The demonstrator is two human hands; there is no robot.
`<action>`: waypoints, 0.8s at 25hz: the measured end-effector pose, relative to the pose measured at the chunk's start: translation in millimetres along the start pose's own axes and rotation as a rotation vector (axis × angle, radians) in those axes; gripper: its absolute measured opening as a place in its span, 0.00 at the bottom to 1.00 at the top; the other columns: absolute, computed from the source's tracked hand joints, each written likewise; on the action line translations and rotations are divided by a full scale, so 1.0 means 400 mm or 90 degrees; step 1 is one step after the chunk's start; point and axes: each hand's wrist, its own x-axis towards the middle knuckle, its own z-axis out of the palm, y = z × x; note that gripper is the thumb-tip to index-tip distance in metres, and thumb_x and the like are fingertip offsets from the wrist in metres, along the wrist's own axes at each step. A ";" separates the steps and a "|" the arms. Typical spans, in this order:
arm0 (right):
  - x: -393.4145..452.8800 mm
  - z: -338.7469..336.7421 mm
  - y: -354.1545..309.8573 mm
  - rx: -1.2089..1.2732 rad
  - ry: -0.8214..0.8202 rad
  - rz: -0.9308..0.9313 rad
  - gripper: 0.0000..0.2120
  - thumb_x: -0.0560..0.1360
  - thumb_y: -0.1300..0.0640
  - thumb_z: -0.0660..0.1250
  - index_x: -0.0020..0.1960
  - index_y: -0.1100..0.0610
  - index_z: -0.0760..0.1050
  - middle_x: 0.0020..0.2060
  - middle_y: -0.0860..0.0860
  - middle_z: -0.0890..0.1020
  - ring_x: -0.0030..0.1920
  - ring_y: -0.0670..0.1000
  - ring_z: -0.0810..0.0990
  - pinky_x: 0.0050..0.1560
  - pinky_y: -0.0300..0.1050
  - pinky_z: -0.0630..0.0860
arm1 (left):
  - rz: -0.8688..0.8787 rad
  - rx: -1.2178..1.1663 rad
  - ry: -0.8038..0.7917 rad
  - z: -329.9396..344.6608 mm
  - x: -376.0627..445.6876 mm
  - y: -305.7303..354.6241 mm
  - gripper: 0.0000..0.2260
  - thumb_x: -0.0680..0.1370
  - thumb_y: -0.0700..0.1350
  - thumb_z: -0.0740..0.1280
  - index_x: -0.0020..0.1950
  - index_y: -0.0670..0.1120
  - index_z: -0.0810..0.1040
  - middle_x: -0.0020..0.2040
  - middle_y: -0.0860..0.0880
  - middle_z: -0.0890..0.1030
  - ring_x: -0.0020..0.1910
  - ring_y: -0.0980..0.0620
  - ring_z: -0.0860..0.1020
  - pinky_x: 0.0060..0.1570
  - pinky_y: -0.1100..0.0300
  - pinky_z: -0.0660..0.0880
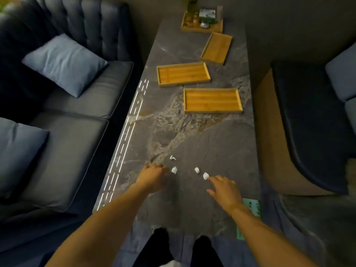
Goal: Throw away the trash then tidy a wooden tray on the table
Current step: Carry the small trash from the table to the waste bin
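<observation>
Several small white crumpled paper scraps lie on the dark marble table (192, 141): one (172, 158) farthest, one (174, 170) just right of my left hand (152, 175), one (196, 169) in the middle, one (205, 176) at the fingertips of my right hand (224, 188). My left hand has its fingers curled and apart, holding nothing that I can see. My right hand is spread, fingers reaching the nearest scrap. Three empty wooden trays lie farther up: the near one (212, 110), the middle one (183, 74), the far one (216, 48).
A fourth wooden tray (201, 28) with bottles and small items stands at the table's far end. A green card (252, 207) lies by the table's right near edge. Dark sofas with blue cushions (64, 62) flank the table on both sides.
</observation>
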 end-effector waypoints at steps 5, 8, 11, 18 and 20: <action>0.066 0.031 -0.012 0.041 0.078 0.029 0.20 0.77 0.48 0.63 0.68 0.48 0.68 0.61 0.48 0.76 0.59 0.54 0.75 0.55 0.51 0.71 | -0.005 -0.038 0.075 0.050 0.068 0.045 0.18 0.76 0.53 0.65 0.65 0.53 0.73 0.64 0.48 0.75 0.64 0.44 0.73 0.58 0.51 0.69; 0.089 0.052 -0.015 0.039 0.090 0.030 0.15 0.78 0.50 0.62 0.64 0.48 0.72 0.58 0.48 0.77 0.56 0.53 0.76 0.51 0.48 0.71 | -0.012 -0.033 0.104 0.084 0.099 0.047 0.16 0.78 0.51 0.64 0.65 0.53 0.73 0.64 0.48 0.75 0.63 0.44 0.74 0.57 0.51 0.68; 0.093 0.069 -0.015 0.052 0.100 0.037 0.10 0.79 0.52 0.61 0.58 0.50 0.75 0.54 0.49 0.79 0.53 0.53 0.76 0.48 0.48 0.72 | -0.001 -0.007 0.118 0.109 0.115 0.045 0.11 0.79 0.48 0.62 0.61 0.52 0.76 0.60 0.47 0.76 0.60 0.43 0.75 0.54 0.52 0.66; 0.120 0.040 -0.034 0.322 0.134 0.091 0.07 0.73 0.54 0.70 0.51 0.49 0.78 0.42 0.48 0.82 0.45 0.52 0.78 0.42 0.49 0.76 | -0.128 -0.323 0.229 0.083 0.131 0.023 0.10 0.76 0.44 0.68 0.57 0.50 0.79 0.50 0.47 0.83 0.51 0.43 0.80 0.47 0.52 0.77; 0.138 0.026 -0.049 0.314 0.120 0.063 0.14 0.73 0.55 0.69 0.59 0.48 0.76 0.44 0.48 0.82 0.47 0.53 0.78 0.44 0.49 0.76 | -0.153 -0.348 0.238 0.053 0.150 0.013 0.14 0.76 0.43 0.68 0.62 0.51 0.77 0.51 0.47 0.84 0.53 0.44 0.81 0.51 0.52 0.77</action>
